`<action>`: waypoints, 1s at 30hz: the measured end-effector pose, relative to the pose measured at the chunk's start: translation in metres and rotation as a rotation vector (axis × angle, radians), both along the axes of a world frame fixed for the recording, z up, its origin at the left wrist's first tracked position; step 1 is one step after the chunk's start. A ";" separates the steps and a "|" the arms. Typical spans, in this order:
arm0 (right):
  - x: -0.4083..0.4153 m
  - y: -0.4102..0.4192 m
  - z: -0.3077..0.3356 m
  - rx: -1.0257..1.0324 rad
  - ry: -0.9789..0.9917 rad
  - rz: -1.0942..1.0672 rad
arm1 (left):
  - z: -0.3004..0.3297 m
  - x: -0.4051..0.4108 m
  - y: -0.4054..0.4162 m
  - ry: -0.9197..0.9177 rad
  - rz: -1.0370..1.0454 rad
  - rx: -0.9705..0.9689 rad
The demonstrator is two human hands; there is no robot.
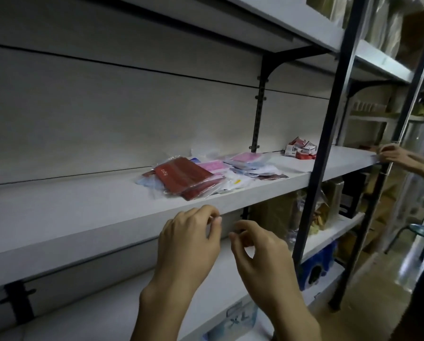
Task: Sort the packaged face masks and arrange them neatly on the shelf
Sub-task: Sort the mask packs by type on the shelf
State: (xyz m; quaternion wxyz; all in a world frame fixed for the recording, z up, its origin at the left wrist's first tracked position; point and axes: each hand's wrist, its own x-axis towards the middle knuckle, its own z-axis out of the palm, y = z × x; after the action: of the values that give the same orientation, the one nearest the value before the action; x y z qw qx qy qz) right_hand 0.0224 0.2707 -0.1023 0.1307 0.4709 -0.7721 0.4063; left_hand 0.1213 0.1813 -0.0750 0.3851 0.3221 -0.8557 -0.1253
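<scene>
Below, both hands (188, 242) near masks (188, 178).

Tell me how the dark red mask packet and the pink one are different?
The dark red packet lies on top at the front of the pile; the pink packet sits behind it, partly covered. The red one looks bigger and darker, the pink paler. Both are clear-wrapped and lie flat on the shelf.
</scene>
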 end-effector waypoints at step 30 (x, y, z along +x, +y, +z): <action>-0.196 -0.144 0.024 -0.176 0.004 0.244 | 0.020 -0.098 -0.120 -0.030 0.681 0.191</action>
State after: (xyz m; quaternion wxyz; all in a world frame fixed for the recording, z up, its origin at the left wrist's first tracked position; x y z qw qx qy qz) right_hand -0.1741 0.1270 -0.0783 0.1229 0.5489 -0.6701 0.4844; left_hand 0.0235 0.0611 -0.0552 0.3603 0.6253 -0.6892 -0.0645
